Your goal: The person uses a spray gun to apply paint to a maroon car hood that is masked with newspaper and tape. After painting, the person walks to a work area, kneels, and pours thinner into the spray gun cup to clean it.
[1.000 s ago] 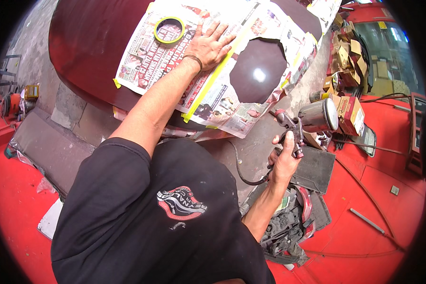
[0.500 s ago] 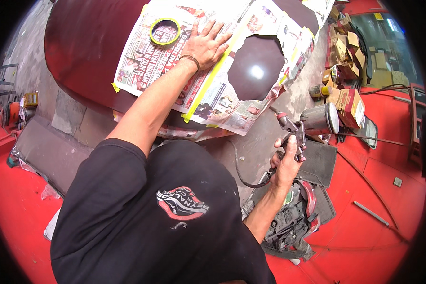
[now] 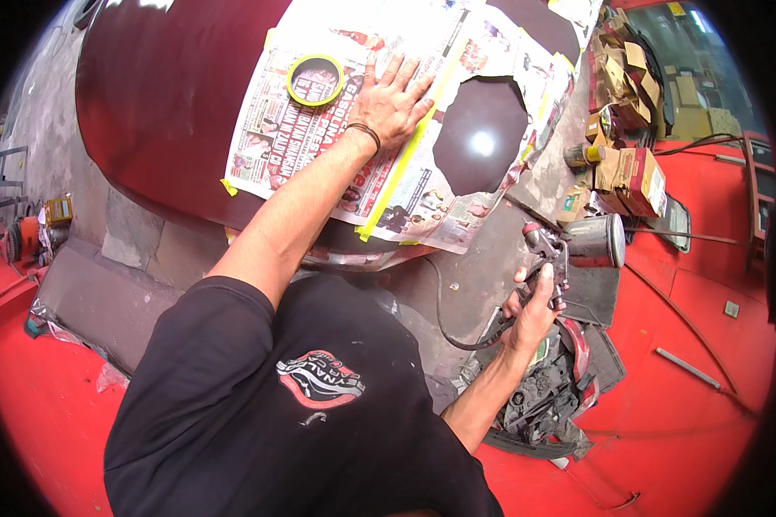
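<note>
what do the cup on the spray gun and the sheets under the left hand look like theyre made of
The cup on the spray gun looks like bare metal with a dull silvery sheen, probably aluminium or steel. The sheets under the left hand look like thin printed newspaper, matte and creased, edged with yellow masking tape. The right hand grips the gun's handle.

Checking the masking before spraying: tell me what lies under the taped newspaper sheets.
Under the newspaper sheets lies the glossy dark maroon car panel, bare at the left and through the cut-out. The left hand and yellow tape roll rest on top. The covered paint cannot be seen.
</note>
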A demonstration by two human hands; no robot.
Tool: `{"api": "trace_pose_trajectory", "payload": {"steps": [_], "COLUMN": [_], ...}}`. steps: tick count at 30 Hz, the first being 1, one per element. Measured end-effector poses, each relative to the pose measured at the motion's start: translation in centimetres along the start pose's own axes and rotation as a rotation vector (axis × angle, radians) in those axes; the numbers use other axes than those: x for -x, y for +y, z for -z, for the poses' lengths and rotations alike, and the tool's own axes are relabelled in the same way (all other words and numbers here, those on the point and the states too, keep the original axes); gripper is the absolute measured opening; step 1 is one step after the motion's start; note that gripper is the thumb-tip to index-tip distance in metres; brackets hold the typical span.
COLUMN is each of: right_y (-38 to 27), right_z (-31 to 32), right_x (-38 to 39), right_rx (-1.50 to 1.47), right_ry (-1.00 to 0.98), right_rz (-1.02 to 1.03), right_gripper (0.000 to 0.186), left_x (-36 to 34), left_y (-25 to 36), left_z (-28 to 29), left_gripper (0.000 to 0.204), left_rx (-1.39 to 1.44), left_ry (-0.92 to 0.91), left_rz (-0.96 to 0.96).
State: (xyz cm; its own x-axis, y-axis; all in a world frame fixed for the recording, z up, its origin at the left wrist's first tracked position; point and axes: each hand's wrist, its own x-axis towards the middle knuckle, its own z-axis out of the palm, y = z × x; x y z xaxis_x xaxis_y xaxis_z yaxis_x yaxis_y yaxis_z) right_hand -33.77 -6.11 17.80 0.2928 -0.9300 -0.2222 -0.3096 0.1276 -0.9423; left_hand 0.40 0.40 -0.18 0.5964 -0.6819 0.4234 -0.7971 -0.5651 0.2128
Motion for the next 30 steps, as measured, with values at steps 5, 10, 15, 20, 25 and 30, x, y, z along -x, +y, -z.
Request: {"api": "trace_pose_trajectory", "payload": {"steps": [5,10,15,20,25,30], "right_y": [0.3,1.2,2.2,3.9,4.2,6.3], "right_z": [0.1,2.8,3.6,5.2,6.2,6.7], "right_x": [-0.5,-2.6,-4.1,-7.7,-10.3,-10.2], "right_rx": [-0.027,-0.089,-0.126,-0.170,-0.118,-0.115], "right_ry": [0.006,-0.025,-0.157,-0.204,-0.248,-0.362], "right_rz": [0.003,-0.008,-0.059,-0.050,0.030,-0.043], "right_gripper": [0.036,0.032,0.029,0.029,0.032,0.030], "left_x": [-0.6,5.0,20.7,40.9,57.7,72.4], "left_y": [-1.4,1.5,5.2,4.6,4.9,2.9], "left_z": [0.3,6.4,13.1,11.4,11.7,11.0], "left_gripper": [0.060,0.047,0.039,0.052,0.061,0.059], "left_rx": [0.395,0.861,1.106,0.875,0.529,0.393], "left_ry": [0.014,-0.090,-0.520,-0.697,-0.703,-1.089], "left_rz": [0.089,0.130,0.375,0.942,1.352,1.330]}}
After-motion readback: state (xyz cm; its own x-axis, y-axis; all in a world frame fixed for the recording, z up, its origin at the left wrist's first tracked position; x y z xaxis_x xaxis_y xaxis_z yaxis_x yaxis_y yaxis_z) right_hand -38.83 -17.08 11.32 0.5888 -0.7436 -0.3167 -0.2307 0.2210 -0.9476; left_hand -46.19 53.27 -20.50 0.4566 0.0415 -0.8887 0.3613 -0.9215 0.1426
